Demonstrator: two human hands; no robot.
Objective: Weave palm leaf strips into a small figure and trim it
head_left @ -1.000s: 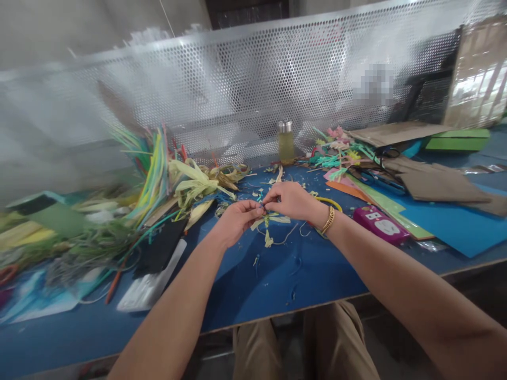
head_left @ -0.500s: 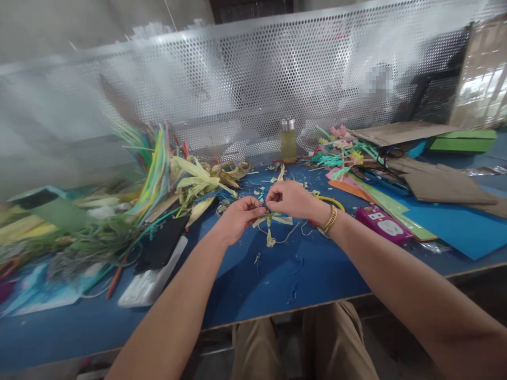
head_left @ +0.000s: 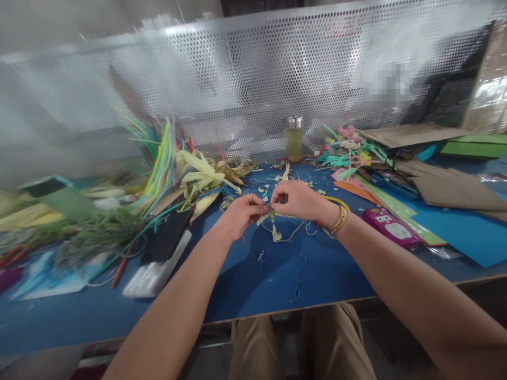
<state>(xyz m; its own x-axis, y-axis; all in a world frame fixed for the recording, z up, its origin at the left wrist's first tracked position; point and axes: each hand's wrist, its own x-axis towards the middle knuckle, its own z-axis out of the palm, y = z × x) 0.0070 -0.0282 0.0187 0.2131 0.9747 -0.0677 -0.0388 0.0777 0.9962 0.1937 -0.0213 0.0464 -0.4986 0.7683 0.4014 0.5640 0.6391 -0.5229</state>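
Note:
Over the middle of the blue table (head_left: 253, 285), my left hand (head_left: 243, 215) and my right hand (head_left: 297, 200) meet, fingertips pinched close together. Between them is a small pale yellow-green figure of braided corn husk (head_left: 276, 232), its tied lower end hanging just below my fingers. Both hands grip its upper part, which my fingers mostly hide. A thin pale string (head_left: 293, 233) curves out to the right of it. A gold bracelet (head_left: 339, 219) circles my right wrist.
Corn husks (head_left: 202, 171) and coloured strips (head_left: 160, 158) pile up on the left, near a black phone-like slab (head_left: 166, 237). A bottle (head_left: 294, 140) stands before the perforated metal screen (head_left: 261, 68). At right lie a purple box (head_left: 390, 228), coloured paper (head_left: 459, 227) and cardboard (head_left: 455, 184).
The whole view has shifted slightly, with the scene sliding a little to the right. My hands stay pinched together at the husk figure, with barely any change in the fingers.

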